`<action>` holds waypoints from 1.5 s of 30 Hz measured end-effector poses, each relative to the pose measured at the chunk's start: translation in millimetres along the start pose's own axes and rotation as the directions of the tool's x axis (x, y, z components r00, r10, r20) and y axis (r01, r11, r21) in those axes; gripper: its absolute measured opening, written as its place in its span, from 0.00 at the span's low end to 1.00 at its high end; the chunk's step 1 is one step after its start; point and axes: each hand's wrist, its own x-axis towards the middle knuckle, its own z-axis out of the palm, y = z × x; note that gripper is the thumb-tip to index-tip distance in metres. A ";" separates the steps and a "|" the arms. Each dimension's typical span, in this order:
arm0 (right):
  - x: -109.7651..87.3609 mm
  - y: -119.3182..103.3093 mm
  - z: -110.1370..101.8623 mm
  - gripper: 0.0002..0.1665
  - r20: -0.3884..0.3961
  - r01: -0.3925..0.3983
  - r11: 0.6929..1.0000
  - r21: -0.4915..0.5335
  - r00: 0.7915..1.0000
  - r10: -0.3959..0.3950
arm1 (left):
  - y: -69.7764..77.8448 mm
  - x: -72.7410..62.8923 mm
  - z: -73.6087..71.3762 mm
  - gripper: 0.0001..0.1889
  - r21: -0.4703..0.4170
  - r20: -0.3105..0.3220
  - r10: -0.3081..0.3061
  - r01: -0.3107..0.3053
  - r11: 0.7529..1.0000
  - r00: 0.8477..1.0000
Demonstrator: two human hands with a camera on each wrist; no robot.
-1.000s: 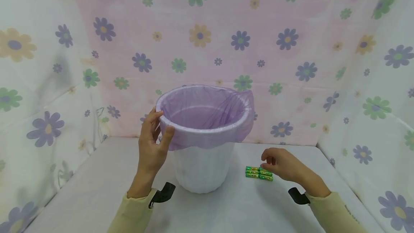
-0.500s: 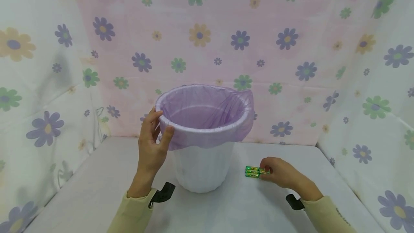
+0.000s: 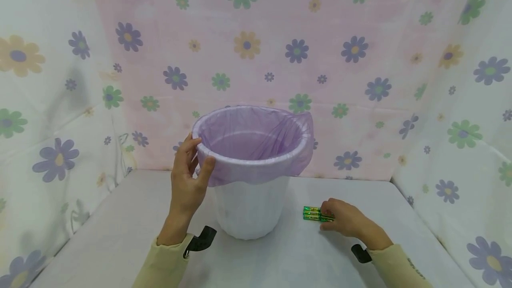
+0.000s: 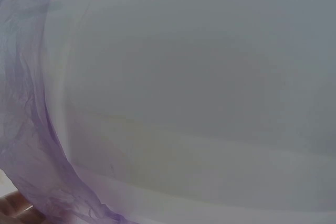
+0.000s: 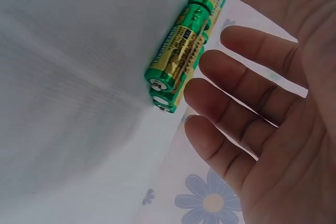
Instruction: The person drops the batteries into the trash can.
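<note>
A white trash bin [image 3: 250, 210] stands upright, lined with a thin purple bag [image 3: 240, 174] folded over its rim. My left hand [image 3: 189, 186] holds the bin at the left of the rim, thumb on the front of the bag and fingers round the side. In the left wrist view, its fingers [image 4: 23, 209] show at the lower left corner. Several green and gold batteries [image 3: 312, 213] lie side by side in two rows right of the bin. My right hand [image 3: 346, 218] spans the right row, thumb and fingers spread on either side, fingertips right at the batteries [image 5: 176, 51].
The white tabletop [image 3: 304, 257] runs back to a flower-print cloth [image 3: 248, 70] that hangs behind and at both sides. Black camera mounts [image 3: 203, 238] sit on both wrists. The bag bunches out at the bin's right rim.
My right hand has come down and slightly forward to the near side, from above the batteries to around their right row. My left hand and the bin have stayed put.
</note>
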 end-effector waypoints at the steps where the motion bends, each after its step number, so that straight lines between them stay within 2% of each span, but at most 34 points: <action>1: 0.6 0.3 1.0 0.19 0.005 -0.011 1.000 -0.006 1.000 0.011 | 0.0 0.1 0.0 0.25 0.001 0.000 0.000 0.000 1.000 1.000; 6: 2.3 1.5 5.6 0.19 0.032 -0.054 0.999 -0.009 0.998 0.054 | -0.3 0.3 0.0 0.25 0.003 0.000 0.000 0.000 1.000 1.000; 19: 2.5 -0.6 8.9 0.18 0.021 -0.065 0.998 -0.020 0.998 0.065 | -0.3 1.5 0.3 0.27 -0.011 -0.010 0.000 0.000 1.000 1.000; 26: 1.4 -1.2 12.4 0.15 0.091 -0.124 0.989 0.075 0.989 0.117 | -0.1 0.4 0.1 0.26 -0.005 -0.011 -0.001 0.001 1.000 1.000; 34: -2.5 0.2 12.6 0.10 0.170 -0.067 0.968 0.242 0.985 0.025 | -0.4 -0.4 -0.6 0.26 -0.005 -0.012 -0.001 0.001 1.000 1.000; 45: -4.2 1.2 12.4 0.09 0.189 -0.050 0.961 0.271 0.982 -0.002 | -0.5 1.2 0.9 0.26 -0.019 -0.007 0.014 -0.014 1.000 1.000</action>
